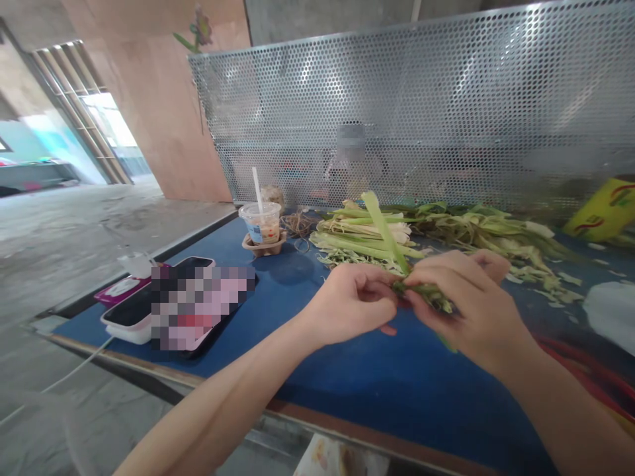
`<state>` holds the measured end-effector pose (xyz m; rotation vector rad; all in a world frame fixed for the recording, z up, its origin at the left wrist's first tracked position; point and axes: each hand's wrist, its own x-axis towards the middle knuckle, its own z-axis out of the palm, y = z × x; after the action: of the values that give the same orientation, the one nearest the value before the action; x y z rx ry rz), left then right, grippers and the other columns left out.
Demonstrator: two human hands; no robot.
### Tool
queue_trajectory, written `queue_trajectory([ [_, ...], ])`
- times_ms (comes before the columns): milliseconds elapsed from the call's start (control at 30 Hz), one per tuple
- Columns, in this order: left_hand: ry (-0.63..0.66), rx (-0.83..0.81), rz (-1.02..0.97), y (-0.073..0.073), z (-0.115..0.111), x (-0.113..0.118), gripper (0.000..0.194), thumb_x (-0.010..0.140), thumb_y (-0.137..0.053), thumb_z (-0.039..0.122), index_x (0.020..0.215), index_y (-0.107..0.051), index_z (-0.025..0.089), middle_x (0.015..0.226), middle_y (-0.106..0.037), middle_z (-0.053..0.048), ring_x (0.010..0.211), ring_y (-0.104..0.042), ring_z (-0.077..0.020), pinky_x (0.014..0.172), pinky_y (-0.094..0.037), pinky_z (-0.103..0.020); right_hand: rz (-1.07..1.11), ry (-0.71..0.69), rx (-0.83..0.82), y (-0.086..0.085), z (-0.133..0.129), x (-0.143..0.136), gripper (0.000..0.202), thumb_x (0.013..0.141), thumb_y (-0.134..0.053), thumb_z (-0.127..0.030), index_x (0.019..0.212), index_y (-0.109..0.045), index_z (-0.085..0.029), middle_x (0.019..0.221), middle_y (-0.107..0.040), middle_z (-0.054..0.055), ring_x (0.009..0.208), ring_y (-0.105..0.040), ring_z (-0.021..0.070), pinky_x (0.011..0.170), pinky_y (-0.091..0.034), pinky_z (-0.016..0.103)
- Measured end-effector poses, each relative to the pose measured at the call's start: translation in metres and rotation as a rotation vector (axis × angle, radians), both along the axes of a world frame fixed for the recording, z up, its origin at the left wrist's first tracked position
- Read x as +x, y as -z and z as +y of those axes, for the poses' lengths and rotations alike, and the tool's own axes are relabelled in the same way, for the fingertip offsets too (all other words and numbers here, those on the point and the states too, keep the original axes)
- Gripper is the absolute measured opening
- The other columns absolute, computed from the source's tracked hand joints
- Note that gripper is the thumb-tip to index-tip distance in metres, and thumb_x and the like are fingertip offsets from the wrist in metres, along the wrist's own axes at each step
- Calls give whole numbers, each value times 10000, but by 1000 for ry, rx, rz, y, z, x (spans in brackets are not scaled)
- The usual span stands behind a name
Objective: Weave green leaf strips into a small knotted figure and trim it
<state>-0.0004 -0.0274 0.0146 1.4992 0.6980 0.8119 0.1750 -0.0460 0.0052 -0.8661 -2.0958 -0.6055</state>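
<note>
A pale green plant stalk (383, 230) stands up from between my hands, above the front part of the blue table (377, 390). My right hand (461, 297) pinches its lower end along with some crumpled leafy green bits. From the other side, my left hand (360, 301) has thumb and fingers curled at the same end, and its fingertips touch the stalk. Just behind my hands lies a pile of similar cut stalks (357, 231). Loose leaves and husk-like scraps (476, 231) spread to the right of that pile.
A drink cup (260, 223) with a straw sits in a cardboard holder (262, 244) by some twine (300, 223). A phone (218, 311) and a white-rimmed black tray (159, 291) lie left. A perforated metal panel (397, 112) closes the back; a yellow packet (605, 208) stands right.
</note>
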Motion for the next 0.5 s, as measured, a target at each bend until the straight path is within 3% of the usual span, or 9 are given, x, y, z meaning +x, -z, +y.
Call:
queue_trajectory([
  [133,1,72,70,2,2,0,231,689,-590,174,889,-682,107,709,-679,-39,628,-632,-140,573,-587,-270,54,18,-230,-5,1,6,66,857,-514,-245,798,-542,-232,795,-627,13,773,-576,176,683,-400,329],
  [200,-6,92,70,2,3,0,242,720,-575,208,909,-688,109,733,-690,-53,667,-649,-163,568,-588,-271,31,-1,-259,-7,0,11,74,868,-498,-261,834,-563,-252,828,-639,12,813,-576,190,699,-412,338],
  [333,-3,126,13,-1,3,-1,282,744,-530,175,976,-688,148,798,-706,-53,840,-661,-214,559,-585,-254,-13,-14,-183,-12,-4,15,182,865,-500,-220,1011,-580,-294,884,-650,17,880,-558,218,743,-428,362],
  [500,-32,240,10,1,2,0,319,791,-459,182,1023,-678,183,882,-700,-32,860,-653,-199,550,-585,-239,41,23,-68,-15,-8,11,209,847,-515,-147,952,-635,-282,823,-655,32,808,-578,215,712,-436,360],
])
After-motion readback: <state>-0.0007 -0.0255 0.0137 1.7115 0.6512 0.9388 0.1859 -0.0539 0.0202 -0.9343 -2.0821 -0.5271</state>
